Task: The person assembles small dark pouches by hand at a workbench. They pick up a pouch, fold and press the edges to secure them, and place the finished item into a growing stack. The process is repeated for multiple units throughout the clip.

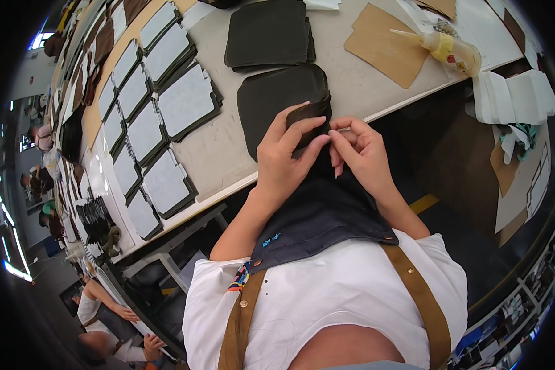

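Note:
My left hand [283, 148] is closed on a dark, thin sheet of leather-like material [308, 112], which curls up between thumb and fingers. Beside it, my right hand [362, 148] pinches thumb against forefinger at the sheet's right edge. Whatever lies between those fingertips is too small to make out. Under the left hand, at the table's near edge, lies a stack of dark rounded sheets [268, 92]. Just beyond it sits a second dark stack [265, 34].
Rows of white-topped dark piles [145, 132] cover the table's left. Tan card pieces [385, 46] and a nozzle bottle [453, 54] lie at the right. White folded pieces [515, 98] hang past the right edge. Co-workers [114, 327] sit at far left.

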The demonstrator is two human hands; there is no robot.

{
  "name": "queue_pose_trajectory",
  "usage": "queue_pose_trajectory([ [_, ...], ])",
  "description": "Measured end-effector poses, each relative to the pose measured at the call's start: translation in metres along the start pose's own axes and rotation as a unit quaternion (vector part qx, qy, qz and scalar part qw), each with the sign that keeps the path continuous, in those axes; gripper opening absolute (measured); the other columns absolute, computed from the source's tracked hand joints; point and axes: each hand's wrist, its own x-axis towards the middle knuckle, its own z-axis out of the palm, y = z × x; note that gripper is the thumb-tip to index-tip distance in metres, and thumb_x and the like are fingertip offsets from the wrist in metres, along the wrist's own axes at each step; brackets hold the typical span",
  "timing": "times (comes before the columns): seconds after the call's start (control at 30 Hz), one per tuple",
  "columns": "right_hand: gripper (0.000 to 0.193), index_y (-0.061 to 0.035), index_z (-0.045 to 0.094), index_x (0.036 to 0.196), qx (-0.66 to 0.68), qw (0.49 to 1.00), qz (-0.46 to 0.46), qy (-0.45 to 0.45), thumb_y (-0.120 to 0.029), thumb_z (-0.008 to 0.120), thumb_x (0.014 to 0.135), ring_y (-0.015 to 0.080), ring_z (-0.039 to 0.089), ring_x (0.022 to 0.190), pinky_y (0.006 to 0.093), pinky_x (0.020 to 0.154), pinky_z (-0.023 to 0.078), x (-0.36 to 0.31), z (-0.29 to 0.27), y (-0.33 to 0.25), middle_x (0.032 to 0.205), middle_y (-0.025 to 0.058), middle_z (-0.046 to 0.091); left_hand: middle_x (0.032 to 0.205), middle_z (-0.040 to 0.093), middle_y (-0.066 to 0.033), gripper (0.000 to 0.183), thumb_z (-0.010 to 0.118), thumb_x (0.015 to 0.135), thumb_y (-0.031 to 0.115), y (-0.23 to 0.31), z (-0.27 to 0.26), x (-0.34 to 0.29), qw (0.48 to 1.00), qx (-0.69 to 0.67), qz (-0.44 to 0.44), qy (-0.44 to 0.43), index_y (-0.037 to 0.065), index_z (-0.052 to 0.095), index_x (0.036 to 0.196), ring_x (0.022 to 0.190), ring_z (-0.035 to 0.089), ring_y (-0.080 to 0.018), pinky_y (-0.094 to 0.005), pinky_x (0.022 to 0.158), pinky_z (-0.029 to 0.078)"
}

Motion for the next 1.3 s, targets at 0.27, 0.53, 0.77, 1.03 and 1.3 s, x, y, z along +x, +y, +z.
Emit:
queue_pose_trajectory([
  [0.27,0.013,0.0019,0.061,0.112,0.005,1.000,-0.003,-0.017,-0.009,0.060,0.104,0.0061,0.059,0.059,0.0219,0.049,0.048,0.004,0.000,-0.005,0.070,0.0024,0.063,0.095,0.072,-0.0113,0.008,0.076,0.090,0.002,-0.004,-0.001,0.002,1.000,0.007,-0.018,0.024,0.000,0.072,0.095,0.092,0.069,-0.0238,-0.0333,0.090,0.054],
  [0.53,0.017,0.0027,0.060,0.110,0.014,0.999,0.003,-0.029,-0.013,0.057,0.107,0.0101,0.059,0.052,0.0233,0.049,0.049,0.008,-0.001,-0.005,0.069,0.0061,0.063,0.104,0.073,-0.0150,0.005,0.071,0.094,0.002,-0.012,0.002,0.002,0.999,0.000,0.008,0.042,0.000,0.067,0.096,0.111,0.071,-0.0289,-0.0355,0.095,0.053],
  [0.77,0.016,0.0015,0.064,0.104,0.057,0.998,0.028,-0.021,-0.014,0.060,0.105,0.0079,0.059,0.055,0.0227,0.049,0.050,0.007,-0.002,-0.006,0.070,0.0037,0.063,0.121,0.070,-0.0231,0.009,0.071,0.091,-0.002,-0.009,0.000,0.004,0.999,0.008,0.022,0.029,0.000,0.065,0.098,0.119,0.069,-0.0312,-0.0357,0.090,0.054],
  [1.03,0.015,0.0018,0.064,0.105,0.048,0.998,0.023,-0.019,-0.013,0.063,0.104,0.0065,0.059,0.058,0.0223,0.049,0.050,0.007,0.000,-0.005,0.072,0.0026,0.063,0.124,0.071,-0.0190,0.021,0.065,0.090,-0.010,-0.010,0.000,0.003,1.000,0.013,0.025,0.007,0.002,0.071,0.107,0.114,0.070,-0.0282,-0.0331,0.089,0.055],
  [1.3,0.011,0.0028,0.062,0.104,0.043,0.999,0.015,-0.010,-0.007,0.065,0.101,0.0052,0.059,0.060,0.0217,0.049,0.049,0.008,0.004,-0.002,0.072,0.0017,0.062,0.114,0.074,-0.0129,0.016,0.070,0.082,-0.008,0.000,-0.006,0.010,0.999,0.028,0.032,-0.004,0.003,0.074,0.094,0.088,0.075,-0.0213,-0.0306,0.069,0.057],
])
